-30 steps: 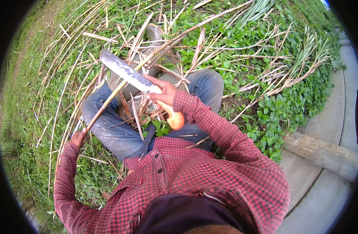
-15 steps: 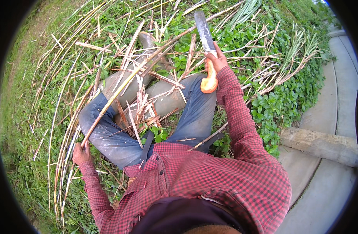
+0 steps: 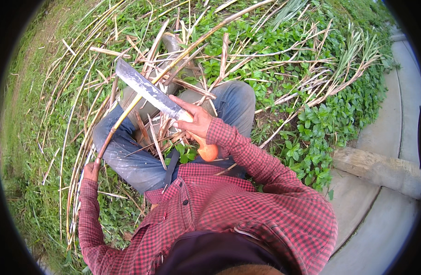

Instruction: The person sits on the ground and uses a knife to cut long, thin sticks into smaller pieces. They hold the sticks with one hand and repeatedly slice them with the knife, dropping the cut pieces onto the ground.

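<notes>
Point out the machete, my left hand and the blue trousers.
Machete (image 3: 159, 99): head view, on the blade.
Left hand (image 3: 91, 171): head view, middle of the hand.
Blue trousers (image 3: 133, 168): head view, on the left thigh.

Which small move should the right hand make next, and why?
Probably a light stroke of the machete along the stalk, away from the left hand: the right hand holds the blade across the stalk, while the left grips it lower down.

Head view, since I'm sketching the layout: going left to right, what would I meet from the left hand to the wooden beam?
Left hand → machete blade → right hand → wooden beam.
</notes>
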Tool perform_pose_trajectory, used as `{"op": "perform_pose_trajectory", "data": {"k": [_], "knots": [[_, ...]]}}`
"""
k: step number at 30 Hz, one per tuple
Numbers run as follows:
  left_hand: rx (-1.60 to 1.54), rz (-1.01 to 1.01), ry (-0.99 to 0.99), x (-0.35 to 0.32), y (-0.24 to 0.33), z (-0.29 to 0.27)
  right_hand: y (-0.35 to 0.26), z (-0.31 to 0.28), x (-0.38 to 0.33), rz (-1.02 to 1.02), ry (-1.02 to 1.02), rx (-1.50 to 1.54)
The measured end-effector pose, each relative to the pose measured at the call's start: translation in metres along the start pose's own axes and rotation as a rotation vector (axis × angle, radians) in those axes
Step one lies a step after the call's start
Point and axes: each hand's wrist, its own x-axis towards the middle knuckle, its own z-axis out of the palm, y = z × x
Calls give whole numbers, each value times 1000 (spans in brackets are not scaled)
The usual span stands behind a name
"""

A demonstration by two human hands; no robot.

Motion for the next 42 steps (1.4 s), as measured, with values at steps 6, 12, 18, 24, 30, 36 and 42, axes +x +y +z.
{"op": "perform_pose_trajectory", "data": {"k": [6, 12, 18, 24, 30, 36, 42], "knots": [[72, -12, 35, -9, 0, 3, -30, -112, 9, 139, 435, 71], [20, -73, 8, -18, -14, -8, -45, -292, 44, 72, 809, 149], [78, -132, 47, -62, -63, -18, -50, -348, 65, 27, 873, 213], [5, -130, -25, -56, -61, -21, -35, -246, 33, 281, 385, -1], [-6, -186, -13, -57, -90, -16, -45, -81, -6, 297, -186, -50], [376, -164, 314, -71, -56, 2, -60, -132, -8, 360, 235, -35], [466, 30, 569, -75, -31, 21, -64, -284, 20, 250, 806, -27]]}}
